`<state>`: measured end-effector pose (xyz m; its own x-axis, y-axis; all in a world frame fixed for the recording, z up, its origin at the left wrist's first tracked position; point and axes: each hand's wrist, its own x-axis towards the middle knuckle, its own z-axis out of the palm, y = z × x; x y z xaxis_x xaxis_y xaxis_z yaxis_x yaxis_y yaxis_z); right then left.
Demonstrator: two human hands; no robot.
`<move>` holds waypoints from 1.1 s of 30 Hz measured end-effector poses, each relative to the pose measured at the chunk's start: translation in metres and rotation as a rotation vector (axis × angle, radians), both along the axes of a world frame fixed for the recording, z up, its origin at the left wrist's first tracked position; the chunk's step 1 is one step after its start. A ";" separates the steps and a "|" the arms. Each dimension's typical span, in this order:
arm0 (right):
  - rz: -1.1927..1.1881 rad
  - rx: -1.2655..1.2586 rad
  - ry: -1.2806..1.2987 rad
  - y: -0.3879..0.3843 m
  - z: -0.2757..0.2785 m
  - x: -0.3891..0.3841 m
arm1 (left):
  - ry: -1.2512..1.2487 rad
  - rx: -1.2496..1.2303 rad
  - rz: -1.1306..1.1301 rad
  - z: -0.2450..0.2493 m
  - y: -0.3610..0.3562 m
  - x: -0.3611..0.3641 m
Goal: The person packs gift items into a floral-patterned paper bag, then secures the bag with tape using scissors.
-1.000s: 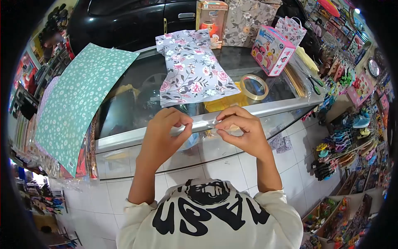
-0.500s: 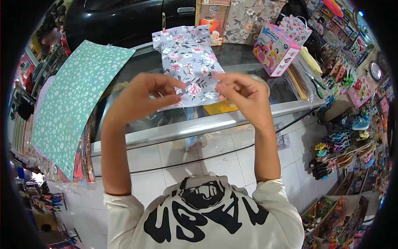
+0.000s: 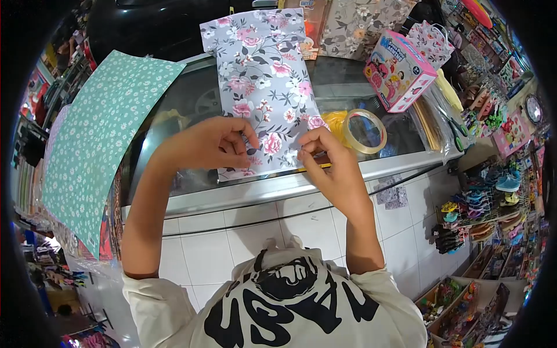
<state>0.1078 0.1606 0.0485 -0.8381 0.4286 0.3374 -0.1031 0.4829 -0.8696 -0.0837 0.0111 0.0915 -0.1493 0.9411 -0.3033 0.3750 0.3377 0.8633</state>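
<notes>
Floral paper, pale grey with pink and white blooms, lies on the glass counter, running from the upper middle of the frame down to its centre; no lettering can be read on it. At its lower left part is the left hand, fingers curled and thumb stretched out below them. The right hand is at the lower right part, forefinger and thumb tips near each other. Whether either hand grips something thin, or touches the paper, cannot be told. The two hands are apart.

Right of centre, a tape roll lies beside a yellow item. Above it, at upper right, stands a pink box whose blue title begins with a large M; the rest is too small to read surely. A brown box at the top edge carries small letters resembling "INTE", partly cut off. Next to it is a grey floral bag. A green daisy-patterned sheet fills the left. At the bottom, the person's pale shirt bears big, distorted black letters, among them U and S.
</notes>
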 end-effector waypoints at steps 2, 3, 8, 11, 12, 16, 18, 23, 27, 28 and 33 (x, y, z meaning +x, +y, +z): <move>0.002 -0.007 -0.012 0.001 -0.004 0.000 | 0.067 0.045 0.000 -0.006 -0.001 0.000; 0.001 -0.009 -0.018 0.002 -0.006 0.001 | 0.073 0.038 -0.002 -0.006 -0.001 0.001; -0.008 0.103 -0.034 -0.001 -0.005 0.005 | 0.140 0.053 0.019 -0.006 -0.008 0.013; -0.023 0.162 -0.075 -0.005 0.000 0.008 | 0.392 0.265 -0.137 -0.018 -0.015 0.018; -0.029 0.172 -0.094 -0.006 0.001 0.009 | 0.396 0.265 -0.137 -0.019 -0.018 0.022; 0.011 0.290 -0.085 -0.005 -0.004 0.012 | 0.421 0.285 -0.135 -0.023 -0.022 0.029; 0.015 0.350 -0.006 -0.003 -0.009 0.010 | 0.429 0.287 -0.118 -0.024 -0.024 0.031; 0.004 0.356 0.080 -0.007 -0.014 0.006 | 0.471 0.370 -0.046 -0.027 -0.029 0.038; 0.014 0.287 0.011 -0.013 -0.010 0.011 | 0.495 0.448 0.075 -0.037 -0.034 0.050; 0.008 0.305 0.017 -0.014 -0.012 0.013 | 0.466 0.447 0.091 -0.039 -0.035 0.051; -0.008 0.341 0.002 -0.018 -0.015 0.017 | 0.319 0.458 0.162 -0.037 -0.036 0.055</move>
<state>0.1246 0.1430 0.0336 -0.8343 0.2979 0.4638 -0.0993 0.7465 -0.6580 -0.0291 -0.0246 0.0541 -0.3198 0.9231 0.2133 0.6153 0.0312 0.7876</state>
